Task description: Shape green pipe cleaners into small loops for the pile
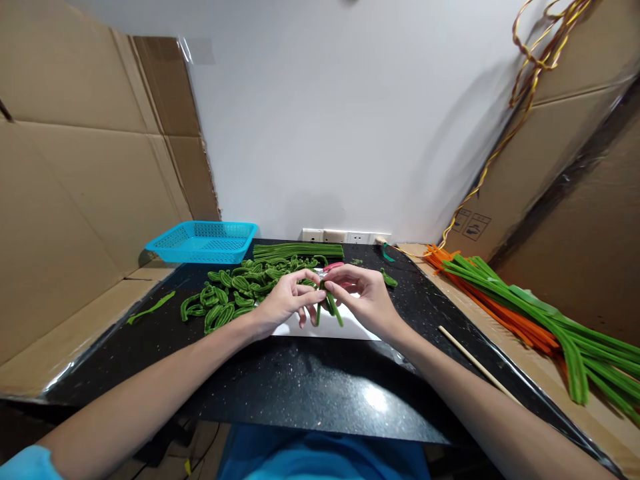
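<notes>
My left hand point(286, 299) and my right hand point(361, 294) meet over the middle of the black table point(310, 380). Both pinch one bent green pipe cleaner point(330, 308), whose two ends hang down between my fingers. Under my hands lies a white sheet point(327, 327). Just left of my left hand spreads a pile of several folded green pipe cleaner loops point(233, 290). A red-handled tool point(333, 267) peeks out behind my hands, mostly hidden.
A blue mesh basket point(203, 241) sits at the back left. A bundle of straight green pipe cleaners point(299, 251) lies by the wall. Long green and orange pipe cleaners point(530, 313) lie at the right. A thin wooden stick point(477, 363) rests near the right edge. Cardboard walls stand on both sides.
</notes>
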Demonstrator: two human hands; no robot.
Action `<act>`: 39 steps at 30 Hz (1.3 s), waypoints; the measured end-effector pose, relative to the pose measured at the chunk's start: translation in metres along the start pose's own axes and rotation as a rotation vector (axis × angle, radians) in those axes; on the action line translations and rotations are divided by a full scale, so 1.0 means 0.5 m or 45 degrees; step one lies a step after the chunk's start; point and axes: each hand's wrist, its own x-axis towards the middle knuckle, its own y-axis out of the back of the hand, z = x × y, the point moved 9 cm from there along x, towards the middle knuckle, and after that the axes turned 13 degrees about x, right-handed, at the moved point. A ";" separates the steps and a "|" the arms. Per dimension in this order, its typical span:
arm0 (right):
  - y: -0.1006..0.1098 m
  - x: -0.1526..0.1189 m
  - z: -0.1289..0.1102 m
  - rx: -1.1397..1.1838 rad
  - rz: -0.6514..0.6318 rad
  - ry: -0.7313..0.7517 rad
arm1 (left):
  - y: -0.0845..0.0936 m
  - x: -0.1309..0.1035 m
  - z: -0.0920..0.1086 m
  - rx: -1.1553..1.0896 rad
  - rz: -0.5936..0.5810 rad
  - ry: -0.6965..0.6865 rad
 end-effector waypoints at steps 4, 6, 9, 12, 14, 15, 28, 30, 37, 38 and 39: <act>-0.001 0.002 0.012 0.091 -0.028 -0.044 | 0.015 0.002 0.002 0.027 0.095 -0.038; -0.003 0.002 0.021 0.157 -0.043 -0.090 | 0.023 0.003 0.004 0.044 0.153 -0.050; -0.004 0.001 0.029 0.198 -0.048 -0.128 | 0.034 0.002 0.007 0.054 0.239 -0.041; -0.001 0.002 0.030 0.155 -0.038 -0.124 | 0.042 0.000 0.010 0.045 0.303 -0.023; 0.000 0.003 0.029 0.119 -0.030 -0.121 | 0.046 -0.001 0.011 0.037 0.337 -0.029; 0.001 0.003 0.029 0.109 -0.027 -0.120 | 0.048 -0.001 0.012 0.034 0.348 -0.037; 0.004 0.000 0.040 0.044 -0.019 -0.085 | 0.045 0.002 0.007 0.026 0.297 -0.036; 0.006 0.000 0.041 0.044 -0.014 -0.073 | 0.046 0.003 0.007 0.032 0.285 -0.051; 0.002 0.000 0.040 0.125 -0.014 -0.086 | 0.047 0.004 0.014 0.097 0.272 -0.114; 0.002 0.001 0.039 0.126 -0.015 -0.088 | 0.048 0.004 0.014 0.093 0.287 -0.108; 0.003 0.001 0.040 0.126 -0.014 -0.092 | 0.050 0.004 0.014 0.081 0.305 -0.101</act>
